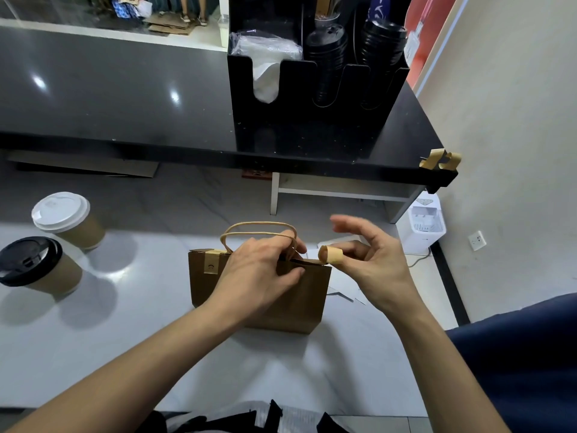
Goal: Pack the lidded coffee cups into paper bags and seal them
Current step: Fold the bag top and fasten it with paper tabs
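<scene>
Standing upright on the white counter, the brown paper bag had one sticker folded over its top edge at the left. The left hand pinched the bag's mouth together near the handles. The right hand held a curled sticker strip on a fingertip just beside the bag's right corner. Two lidded cups stood well apart to the left.

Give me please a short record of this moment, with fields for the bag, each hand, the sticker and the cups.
bag: brown paper bag upright on the white table, one sticker already over its top edge
left hand: pinches the bag's top near the handles
right hand: holds a curled sticker strip beside the bag's right corner
cups: white-lidded cup and black-lidded cup outside, at left
</scene>
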Motion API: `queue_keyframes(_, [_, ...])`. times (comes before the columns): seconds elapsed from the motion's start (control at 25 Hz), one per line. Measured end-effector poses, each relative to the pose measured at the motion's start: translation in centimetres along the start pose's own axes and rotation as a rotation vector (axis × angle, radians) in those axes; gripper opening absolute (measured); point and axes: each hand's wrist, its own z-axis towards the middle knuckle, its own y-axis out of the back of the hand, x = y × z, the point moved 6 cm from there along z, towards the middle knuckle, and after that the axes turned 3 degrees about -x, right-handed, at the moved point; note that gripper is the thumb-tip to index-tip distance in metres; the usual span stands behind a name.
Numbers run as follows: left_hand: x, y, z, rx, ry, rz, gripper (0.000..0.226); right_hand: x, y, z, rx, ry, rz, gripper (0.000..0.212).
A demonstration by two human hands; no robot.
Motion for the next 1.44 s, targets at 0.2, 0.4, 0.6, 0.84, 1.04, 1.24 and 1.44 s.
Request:
queue_keyframes(0.2, [0.0,0.0,0.1,-0.005,-0.010,-0.003,0.024,0.2,0.2,-0.5,0.033,0.034,-0.002,0.010])
queue_keyframes(0.4, [-0.3,0.1,0.0,-0.017,-0.027,-0.009,0.023,-0.2,-0.5,-1.6,0.054,0.124,-0.334,0.012])
queue_keyframes(0.6, [-0.4,0.2,0.0,-0.015,-0.031,0.001,0.025,-0.7,-0.8,-2.0,-0.050,0.164,-0.344,0.019])
queue_keyframes(0.84, [-0.7,0.4,0.0,-0.018,-0.030,0.007,0.025,-1.4,-1.1,-2.1,-0.111,0.228,-0.328,0.029])
queue_keyframes(1.04, [-1.1,0.4,-0.2,-0.028,-0.052,0.025,0.036,-1.5,-1.2,-2.1,-0.106,0.245,-0.309,0.027])
queue_keyframes(1.24, [-1.5,0.0,0.0,-0.077,-0.053,0.067,0.032,-1.2,-1.3,-2.0,-0.064,0.264,-0.301,0.019])
queue_keyframes(1.44, [-1.7,0.0,-0.2,-0.103,-0.071,0.053,0.030,-1.1,-0.9,-1.8,-0.064,0.259,-0.317,0.023])
